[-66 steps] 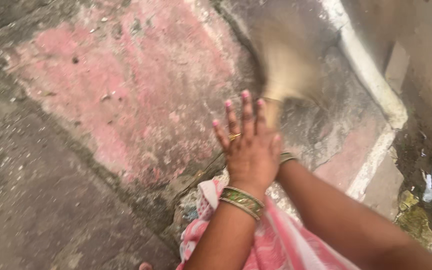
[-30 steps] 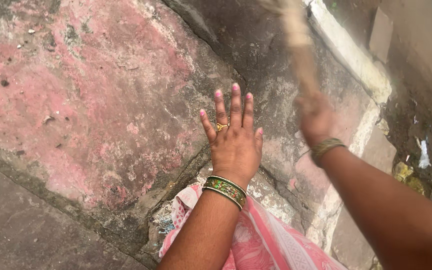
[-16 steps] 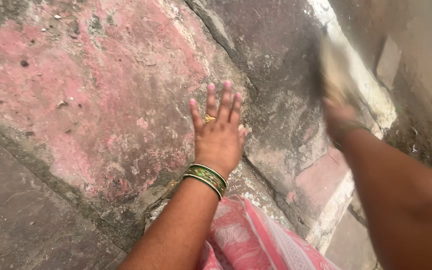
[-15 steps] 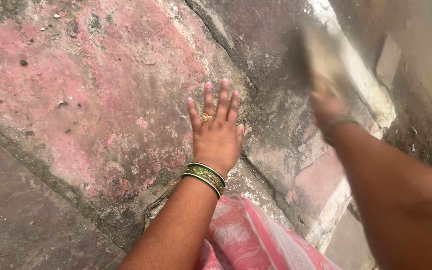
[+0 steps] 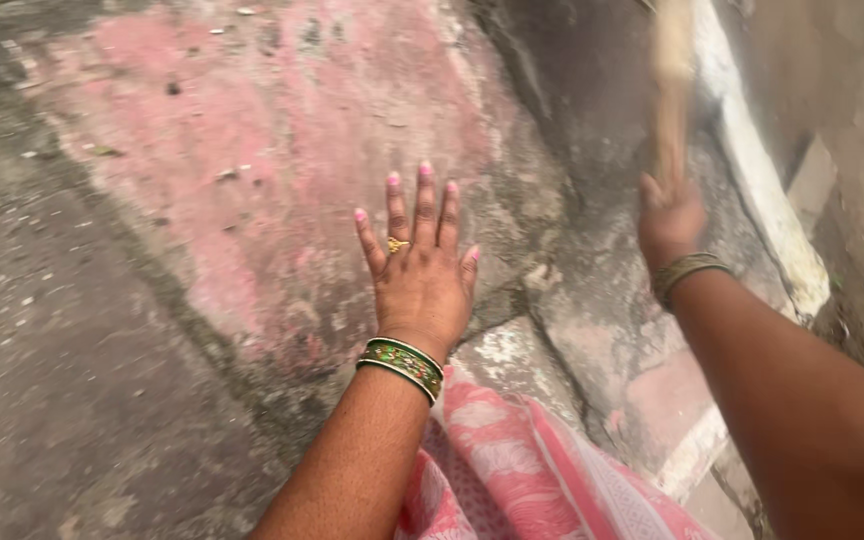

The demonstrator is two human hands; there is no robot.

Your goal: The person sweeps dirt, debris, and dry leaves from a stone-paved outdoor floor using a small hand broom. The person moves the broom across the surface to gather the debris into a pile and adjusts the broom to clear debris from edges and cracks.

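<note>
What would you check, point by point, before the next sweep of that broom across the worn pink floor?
1. Grip on the broom: the right hand is closed round its lower end. Ok.
2. Left hand out of the broom's way: it lies flat with fingers spread, well to the left of the broom. Ok.
3. Pink patterned cloth clear of the sweep: it hangs below both hands, away from the broom. Ok.
4. Debris left to sweep: small bits lie on the pink floor patch. Not ok.
5. Broom head touching the floor: blurred and cut off at the top edge. Cannot tell.
</note>
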